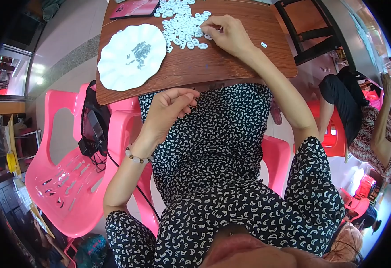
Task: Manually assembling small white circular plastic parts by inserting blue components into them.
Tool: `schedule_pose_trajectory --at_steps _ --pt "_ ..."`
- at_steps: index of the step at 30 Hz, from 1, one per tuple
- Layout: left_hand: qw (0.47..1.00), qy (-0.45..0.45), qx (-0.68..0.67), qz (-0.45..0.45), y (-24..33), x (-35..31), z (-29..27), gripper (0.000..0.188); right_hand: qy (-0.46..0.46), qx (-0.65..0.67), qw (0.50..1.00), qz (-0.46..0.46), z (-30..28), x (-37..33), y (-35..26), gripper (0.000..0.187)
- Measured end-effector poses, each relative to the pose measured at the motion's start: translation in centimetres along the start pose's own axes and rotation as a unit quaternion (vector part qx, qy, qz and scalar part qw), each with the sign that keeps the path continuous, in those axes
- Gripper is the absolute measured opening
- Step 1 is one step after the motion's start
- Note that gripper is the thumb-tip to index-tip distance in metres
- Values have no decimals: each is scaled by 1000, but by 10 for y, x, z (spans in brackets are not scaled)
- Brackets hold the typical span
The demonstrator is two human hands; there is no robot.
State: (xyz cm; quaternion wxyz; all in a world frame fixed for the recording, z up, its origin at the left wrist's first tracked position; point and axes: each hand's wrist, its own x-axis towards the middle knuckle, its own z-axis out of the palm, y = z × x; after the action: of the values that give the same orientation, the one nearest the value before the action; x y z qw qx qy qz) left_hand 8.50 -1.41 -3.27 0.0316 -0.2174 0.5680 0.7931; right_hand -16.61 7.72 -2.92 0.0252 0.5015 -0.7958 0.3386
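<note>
Small white oval pieces [184, 29], each with two holes, lie in a loose pile on the brown wooden table [231, 67]. My right hand [231, 35] rests at the pile's right side, thumb and forefinger pinched at its edge pieces; whether one is between the fingertips is hidden. In front of the table's near edge, above my lap, my left hand [173, 105] is closed, with thumb pressed to forefinger. What it holds, if anything, is too small to name. A white wavy-rimmed plate [110, 69] at the left carries a heap of tiny grey metal pins or screws [140, 53].
A pink phone-like slab [135, 9] lies at the table's far left. One stray white piece sits near the right edge. Left of me stands a pink plastic chair [66, 192] with a black bag [95, 120] and cables. Another person [369, 134] sits at the right.
</note>
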Motion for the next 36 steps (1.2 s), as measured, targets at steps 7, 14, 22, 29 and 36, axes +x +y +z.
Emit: schedule_pose_trajectory --at_steps 7,14,22,29,36 --pt "996 17 -92 17 14 4 9 32 -41 296 954 -36 -20 -49 -52 12" --pt "993 -46 -108 24 21 3 19 26 -69 358 922 -133 -27 -79 -51 15" --pt "995 29 -52 86 24 1 31 20 -124 473 872 23 -24 -94 -54 23" --pt "989 62 23 135 14 2 32 20 -126 481 862 99 -16 -100 -63 18" --pt "985 58 80 141 9 5 32 21 -60 400 911 79 -8 -104 -68 14"
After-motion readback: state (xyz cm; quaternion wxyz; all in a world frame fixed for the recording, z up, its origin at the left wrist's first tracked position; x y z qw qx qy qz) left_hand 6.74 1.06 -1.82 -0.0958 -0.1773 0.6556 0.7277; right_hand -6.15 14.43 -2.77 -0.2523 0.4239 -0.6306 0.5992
